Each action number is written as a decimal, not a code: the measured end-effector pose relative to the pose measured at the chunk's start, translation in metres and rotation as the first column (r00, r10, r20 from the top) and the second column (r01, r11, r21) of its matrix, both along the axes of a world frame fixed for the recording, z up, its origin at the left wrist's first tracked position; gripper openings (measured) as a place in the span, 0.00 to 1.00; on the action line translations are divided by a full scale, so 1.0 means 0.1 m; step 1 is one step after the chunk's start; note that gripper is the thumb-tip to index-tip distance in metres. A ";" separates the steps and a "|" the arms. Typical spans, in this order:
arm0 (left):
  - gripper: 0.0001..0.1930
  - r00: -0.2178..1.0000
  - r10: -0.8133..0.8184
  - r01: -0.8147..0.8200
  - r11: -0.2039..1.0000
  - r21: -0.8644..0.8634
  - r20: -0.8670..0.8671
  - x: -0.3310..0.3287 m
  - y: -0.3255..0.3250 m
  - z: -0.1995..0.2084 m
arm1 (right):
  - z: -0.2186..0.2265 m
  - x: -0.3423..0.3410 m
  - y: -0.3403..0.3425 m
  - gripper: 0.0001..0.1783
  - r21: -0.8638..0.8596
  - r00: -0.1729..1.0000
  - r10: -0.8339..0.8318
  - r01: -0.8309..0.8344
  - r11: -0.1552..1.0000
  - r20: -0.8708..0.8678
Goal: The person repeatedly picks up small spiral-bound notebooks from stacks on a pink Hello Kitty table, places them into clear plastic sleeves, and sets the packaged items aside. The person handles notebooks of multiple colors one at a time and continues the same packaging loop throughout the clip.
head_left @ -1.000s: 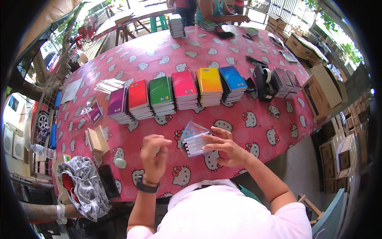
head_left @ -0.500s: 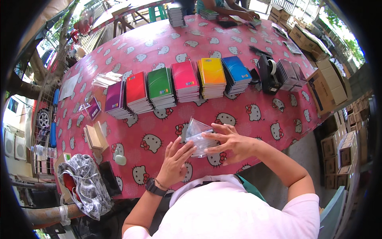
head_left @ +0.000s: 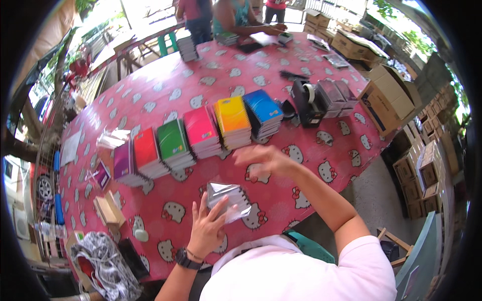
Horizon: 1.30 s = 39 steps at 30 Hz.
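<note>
My left hand (head_left: 208, 228) lies with spread fingers on a small pale spiral-bound pad in clear plastic (head_left: 232, 200), just in front of me. To its right, my right hand (head_left: 266, 161) is raised over the table, blurred, its fingers loosely stretched and holding nothing I can see. It is nearest the stack of yellow spiral notebooks (head_left: 232, 120). The row also has stacks of purple (head_left: 124, 161), red (head_left: 146, 148), green (head_left: 172, 139), pink (head_left: 201, 125) and blue (head_left: 262, 110) notebooks.
A black tape dispenser (head_left: 305, 103) stands right of the row, beside clear-wrapped dark packs (head_left: 331, 98). Farther right is an open carton (head_left: 386, 103). At left lie a wooden block (head_left: 109, 209), a pale oval object (head_left: 141, 235) and a patterned cloth bag (head_left: 103, 266). A person (head_left: 236, 22) works across the table.
My right hand has lifted off the plastic-covered pad and moved up toward the notebook row. My left hand stays on the pad. The whole view has shifted.
</note>
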State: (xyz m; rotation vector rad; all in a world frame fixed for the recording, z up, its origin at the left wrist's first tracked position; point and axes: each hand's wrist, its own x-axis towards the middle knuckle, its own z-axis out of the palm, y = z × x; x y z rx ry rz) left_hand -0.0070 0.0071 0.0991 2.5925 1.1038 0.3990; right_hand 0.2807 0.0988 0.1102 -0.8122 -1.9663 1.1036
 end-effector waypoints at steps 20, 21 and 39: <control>0.39 0.985 0.040 -0.021 0.993 -0.113 0.169 0.07 -0.03 -0.03 | -1.02 2.28 0.21 0.12 -0.669 0.185 -0.980 0.721 0.184 -0.070; 0.39 0.982 0.024 -0.006 0.995 -0.099 0.186 0.08 -0.02 -0.05 | -1.06 2.32 0.23 0.11 -0.781 0.236 -0.965 0.580 0.231 -0.110; 0.42 0.985 -0.173 0.171 0.984 -0.049 -0.030 -0.08 0.15 -0.02 | 0.50 -0.88 -0.20 0.24 -0.280 0.742 0.006 0.245 0.928 0.670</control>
